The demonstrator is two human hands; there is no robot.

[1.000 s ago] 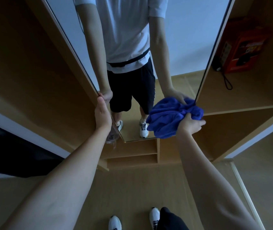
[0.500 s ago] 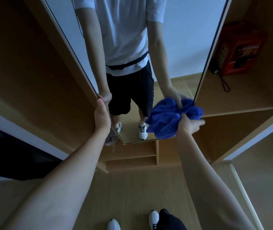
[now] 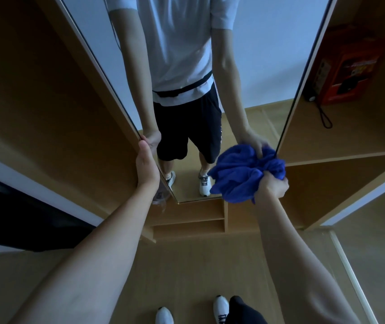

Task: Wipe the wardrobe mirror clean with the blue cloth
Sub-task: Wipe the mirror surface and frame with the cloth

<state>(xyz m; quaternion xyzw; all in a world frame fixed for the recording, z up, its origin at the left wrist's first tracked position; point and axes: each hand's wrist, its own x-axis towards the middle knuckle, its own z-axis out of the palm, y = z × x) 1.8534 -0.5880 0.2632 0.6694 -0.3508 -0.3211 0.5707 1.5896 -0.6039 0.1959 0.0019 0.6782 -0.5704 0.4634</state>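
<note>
Mirror (image 3: 252, 73) glass on the wardrobe door stands between the two outstretched arms, tall and narrow, its lower edge just above the small wooden shelves (image 3: 193, 220). Nearest the camera, two white shoes (image 3: 220, 309) stand on the wooden floor (image 3: 186, 265). Farther out, the left hand (image 3: 146, 166) grips the mirror's left edge low down, fingers wrapped round the frame out of sight and thumb along the front. The right hand (image 3: 272, 187) clutches a bunched blue cloth (image 3: 238, 174) and presses it against the mirror's lower right corner, close to the right edge; the cloth spills up and to the left of the fist and covers part of the glass there. In the reflection a person in a white shirt and dark shorts shows from the chest down. Beyond the mirror's right edge, an open wardrobe compartment holds a red box (image 3: 348, 66) on its shelf, with a dark cord (image 3: 323, 115) hanging in front of it.
</note>
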